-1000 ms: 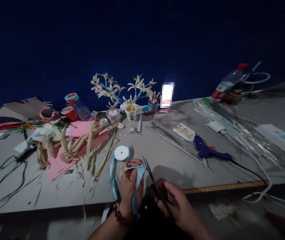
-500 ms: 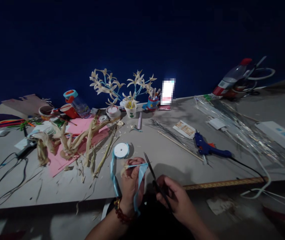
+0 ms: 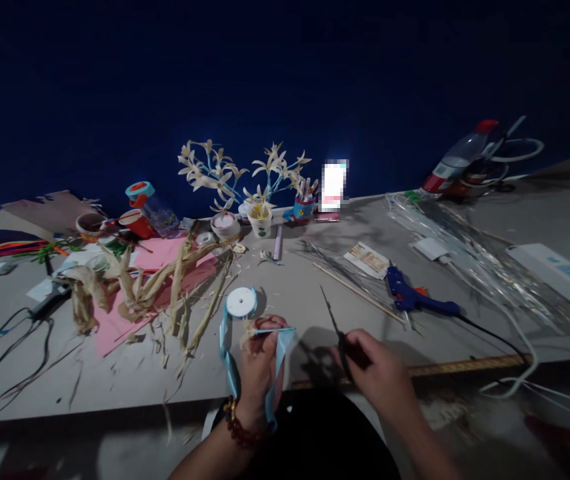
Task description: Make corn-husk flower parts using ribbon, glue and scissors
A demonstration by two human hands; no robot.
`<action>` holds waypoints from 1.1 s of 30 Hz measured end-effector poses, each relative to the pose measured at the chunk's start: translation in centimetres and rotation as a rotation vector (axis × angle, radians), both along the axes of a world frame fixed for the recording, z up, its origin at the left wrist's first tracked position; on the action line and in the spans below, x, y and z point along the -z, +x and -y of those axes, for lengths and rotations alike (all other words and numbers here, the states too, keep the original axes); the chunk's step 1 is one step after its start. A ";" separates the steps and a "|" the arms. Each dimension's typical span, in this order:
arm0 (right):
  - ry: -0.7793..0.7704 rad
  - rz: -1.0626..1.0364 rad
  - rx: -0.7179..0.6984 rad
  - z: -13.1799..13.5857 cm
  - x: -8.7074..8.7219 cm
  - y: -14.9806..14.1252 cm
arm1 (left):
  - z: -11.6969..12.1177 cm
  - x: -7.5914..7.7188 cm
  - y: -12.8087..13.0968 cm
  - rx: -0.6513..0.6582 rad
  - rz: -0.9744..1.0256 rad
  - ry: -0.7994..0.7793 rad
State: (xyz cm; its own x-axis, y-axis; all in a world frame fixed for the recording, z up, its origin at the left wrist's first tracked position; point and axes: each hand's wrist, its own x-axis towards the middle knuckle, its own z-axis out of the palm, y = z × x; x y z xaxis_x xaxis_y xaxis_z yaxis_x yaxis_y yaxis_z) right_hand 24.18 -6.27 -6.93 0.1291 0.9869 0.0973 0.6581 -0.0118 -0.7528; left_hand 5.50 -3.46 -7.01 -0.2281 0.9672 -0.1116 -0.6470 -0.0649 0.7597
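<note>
Our left hand (image 3: 257, 370) grips 1 blue-covered flower stem (image 3: 275, 331), its hanging ribbon (image 3: 281, 348) seemingly uncut; our right hand (image 3: 377, 367) holds scissors (image 3: 343, 347) apart from it. Beyond, the spool (image 3: 241, 303) lies on the bench (image 3: 305, 293); farther, 2 pots (image 3: 261, 228) hold finished-looking flowers (image 3: 273, 160).

Pale blue on the satin ribbon (image 3: 281, 350), white on its spool (image 3: 241, 302). Near-black on the scissors (image 3: 343, 347). Dark red with a yellow bit on the beaded bracelet (image 3: 239, 430). Straw tan on the corn husks (image 3: 152, 288), pink on the paper sheets (image 3: 107, 333). Blue with orange on the glue gun (image 3: 422, 302). White, green-marked, on the paper cup (image 3: 261, 227). Navy on the wall (image 3: 265, 80), grey on the tabletop (image 3: 289, 287).
</note>
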 end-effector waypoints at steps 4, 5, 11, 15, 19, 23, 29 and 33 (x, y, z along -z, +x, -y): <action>0.029 0.339 0.002 -1.8 0.2 3.4 | -0.2 -0.1 -0.9 0.033 -0.153 0.091; 0.031 0.394 -0.007 -2.1 0.4 3.8 | -0.2 -0.2 -1.1 0.047 -0.174 0.111; -0.087 0.522 -0.170 -4.0 0.7 3.6 | 0.0 -0.7 -1.7 0.129 -0.209 0.227; -0.153 0.568 -0.192 -4.3 0.1 3.6 | 0.2 -0.5 -2.2 0.199 -0.220 0.238; -0.215 0.678 -0.169 -3.7 -0.9 3.9 | 0.0 -0.3 -2.7 0.283 -0.182 0.161; -0.291 0.564 -0.164 -3.2 -1.6 4.6 | -0.6 -0.2 -3.0 0.388 -0.095 -0.022; -0.603 -0.336 -0.269 -0.4 -0.1 4.9 | -0.8 -0.4 -3.2 0.504 -0.118 -0.144; -0.750 -0.657 -0.368 2.9 0.9 3.9 | -0.8 -0.4 -3.7 0.601 -0.117 -0.165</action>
State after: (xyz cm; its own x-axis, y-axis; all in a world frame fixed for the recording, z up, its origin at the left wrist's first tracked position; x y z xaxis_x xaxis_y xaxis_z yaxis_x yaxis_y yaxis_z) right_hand 28.10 -9.13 -7.81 -0.3831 0.7544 -0.5330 0.1829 -0.5036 -0.8443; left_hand 1.81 -2.68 -6.65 0.3296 0.9024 -0.2775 -0.4458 0.4078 0.7969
